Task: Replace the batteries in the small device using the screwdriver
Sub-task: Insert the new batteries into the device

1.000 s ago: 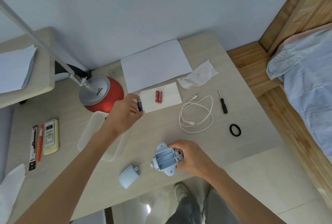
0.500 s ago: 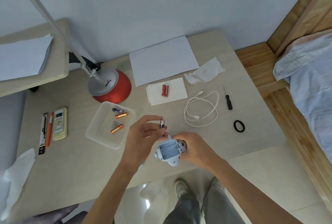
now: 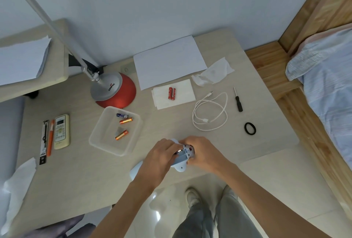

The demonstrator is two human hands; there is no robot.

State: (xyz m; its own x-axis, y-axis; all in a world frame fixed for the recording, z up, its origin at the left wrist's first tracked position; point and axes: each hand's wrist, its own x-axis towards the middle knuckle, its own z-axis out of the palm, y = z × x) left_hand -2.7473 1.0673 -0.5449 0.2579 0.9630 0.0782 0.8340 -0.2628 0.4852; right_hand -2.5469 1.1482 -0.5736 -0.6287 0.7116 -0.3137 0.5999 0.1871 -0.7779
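Pale wooden desk (image 3: 257, 142) against a blue-grey wall, seen from above, with a bed at the far right. At the near edge, both hands meet over a small light-blue device (image 3: 182, 158) held just above the desk with its open battery bay facing up. The right hand (image 3: 204, 154) is closed around the device's right side, steadying it. The left hand (image 3: 162, 153) pinches a battery (image 3: 178, 152) at the bay's upper left; only a sliver of it shows, so whether it is seated cannot be told. Judging from this, the step in hand is fitting a fresh battery; it should go well if the flat end is pressed against the spring first, polarity marks are checked, and the right hand keeps the device level. Beside the left wrist, part of a light-blue cover (image 3: 136, 170) lies on the desk. To the left sits a clear plastic tray (image 3: 99, 138) holding three loose batteries (image 3: 122, 134). Farther back, two red batteries (image 3: 171, 93) rest on a white napkin (image 3: 182, 92). To the right lie a coiled white cable (image 3: 209, 112), then a black-handled screwdriver (image 3: 238, 101), untouched and well apart from the hands, and a black hair tie (image 3: 250, 128).
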